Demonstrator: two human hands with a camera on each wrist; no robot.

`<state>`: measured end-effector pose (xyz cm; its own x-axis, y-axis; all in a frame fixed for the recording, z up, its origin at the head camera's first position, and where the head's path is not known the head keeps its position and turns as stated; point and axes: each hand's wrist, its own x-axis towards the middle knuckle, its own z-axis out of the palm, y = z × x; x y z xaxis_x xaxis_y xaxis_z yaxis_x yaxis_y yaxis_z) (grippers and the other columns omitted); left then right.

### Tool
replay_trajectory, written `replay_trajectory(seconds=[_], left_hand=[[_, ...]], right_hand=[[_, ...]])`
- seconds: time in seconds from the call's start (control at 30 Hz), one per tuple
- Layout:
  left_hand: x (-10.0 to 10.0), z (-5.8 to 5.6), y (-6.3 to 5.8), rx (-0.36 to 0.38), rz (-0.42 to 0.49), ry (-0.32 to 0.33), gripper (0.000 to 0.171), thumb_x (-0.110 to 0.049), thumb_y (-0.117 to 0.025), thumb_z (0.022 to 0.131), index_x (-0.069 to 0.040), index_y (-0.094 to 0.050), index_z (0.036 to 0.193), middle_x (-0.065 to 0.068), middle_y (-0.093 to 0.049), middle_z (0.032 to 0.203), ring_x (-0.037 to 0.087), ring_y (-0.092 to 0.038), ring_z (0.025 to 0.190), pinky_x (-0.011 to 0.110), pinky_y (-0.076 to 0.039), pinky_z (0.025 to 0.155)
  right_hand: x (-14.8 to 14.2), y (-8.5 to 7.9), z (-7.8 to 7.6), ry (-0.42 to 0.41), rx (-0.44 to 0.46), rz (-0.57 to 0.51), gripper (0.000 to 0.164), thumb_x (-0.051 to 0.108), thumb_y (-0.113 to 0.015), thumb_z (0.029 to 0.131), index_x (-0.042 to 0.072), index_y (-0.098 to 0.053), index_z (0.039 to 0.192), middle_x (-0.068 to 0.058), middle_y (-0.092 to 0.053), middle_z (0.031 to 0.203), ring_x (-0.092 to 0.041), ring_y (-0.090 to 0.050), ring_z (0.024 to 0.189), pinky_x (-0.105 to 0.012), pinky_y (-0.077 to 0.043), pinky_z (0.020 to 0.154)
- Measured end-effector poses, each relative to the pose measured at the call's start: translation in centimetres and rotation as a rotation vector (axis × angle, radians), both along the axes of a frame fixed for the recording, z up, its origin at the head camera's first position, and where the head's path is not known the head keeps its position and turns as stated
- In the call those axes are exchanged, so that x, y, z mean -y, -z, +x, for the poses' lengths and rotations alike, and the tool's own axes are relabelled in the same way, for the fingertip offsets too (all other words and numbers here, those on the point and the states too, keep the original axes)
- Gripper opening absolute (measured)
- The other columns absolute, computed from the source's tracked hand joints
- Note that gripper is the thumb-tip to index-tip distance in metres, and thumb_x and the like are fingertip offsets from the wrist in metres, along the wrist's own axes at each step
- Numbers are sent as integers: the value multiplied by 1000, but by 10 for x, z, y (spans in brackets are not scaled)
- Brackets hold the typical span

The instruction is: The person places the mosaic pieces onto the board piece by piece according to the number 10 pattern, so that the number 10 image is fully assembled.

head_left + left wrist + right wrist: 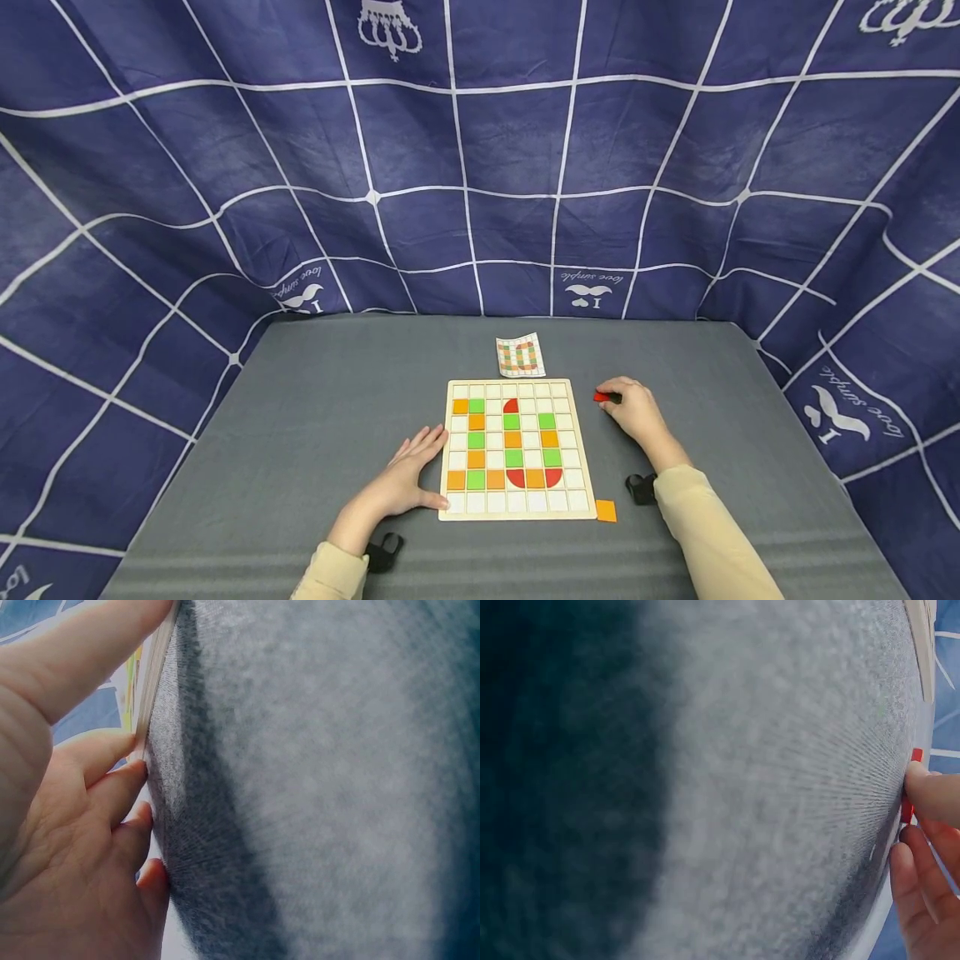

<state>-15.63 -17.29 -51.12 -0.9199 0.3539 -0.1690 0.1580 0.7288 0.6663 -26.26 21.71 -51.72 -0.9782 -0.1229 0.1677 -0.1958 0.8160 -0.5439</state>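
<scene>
A square wooden grid board (501, 508) lies on the grey table, with orange, green and red tiles in some of its white cells. My left hand (408, 475) rests at the board's left edge, fingers spread and fairly straight, the thumb at the lower left corner. In the left wrist view the fingertips touch the side of the board (155, 682). To the right of the board my right hand (636, 410) pinches a small red tile (602, 397) between thumb and fingers, close over the table. The right wrist view shows that red tile (907, 808) edge-on at the thumb.
A small pattern card (521, 357) with a coloured grid lies just behind the board. One loose orange tile (606, 511) sits by the board's lower right corner. Black straps (385, 552) are on both wrists. A blue curtain (510, 150) with white lines hangs around the table.
</scene>
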Motion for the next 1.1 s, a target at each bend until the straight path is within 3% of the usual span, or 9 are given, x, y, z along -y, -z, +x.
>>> replay_trajectory(seconds=[0.13,0.3,0.53,0.7,0.87,1.1], left_hand=[[-1,0,0,-8,4,-8,108,-21,-92,63,-2,-34,152,17,-28,161,40,-15,151,59,-11,122],[0,0,2,-19,-12,1,108,-22,-91,63,-2,-34,152,18,-28,161,40,-16,151,59,-12,122],[1,0,2,-28,-9,4,107,-23,-91,65,-3,-34,153,17,-27,161,39,-16,151,58,-12,123],[1,-1,3,-39,-9,8,107,-23,-91,64,-3,-34,152,18,-27,161,40,-16,151,59,-13,122],[1,-1,3,-31,-8,8,108,-24,-91,64,-3,-33,153,18,-27,161,40,-16,151,59,-12,122],[1,-1,5,-32,-18,1,108,-24,-91,64,-4,-33,153,16,-27,161,39,-16,151,59,-12,122]], right_hand=[[1,-2,2,21,13,28,23,2,-76,82,1,-74,106,-18,-68,105,-35,-63,97,-51,-51,88],[-1,-2,4,53,93,41,20,9,-75,83,1,-73,102,-15,-63,96,-25,-59,84,-42,-51,76],[-3,-9,6,77,126,-32,12,12,-77,79,4,-70,85,-9,-62,80,-19,-57,70,-31,-49,65],[-6,-15,6,123,221,-98,13,15,-80,80,6,-70,81,-3,-67,71,-13,-56,63,-26,-45,59],[-13,-14,6,137,333,-206,17,15,-77,83,0,-72,92,-3,-72,73,-8,-58,60,-25,-47,56],[-6,-18,3,122,427,-454,32,9,-70,89,-8,-67,116,-11,-75,95,-4,-63,74,-21,-58,67]])
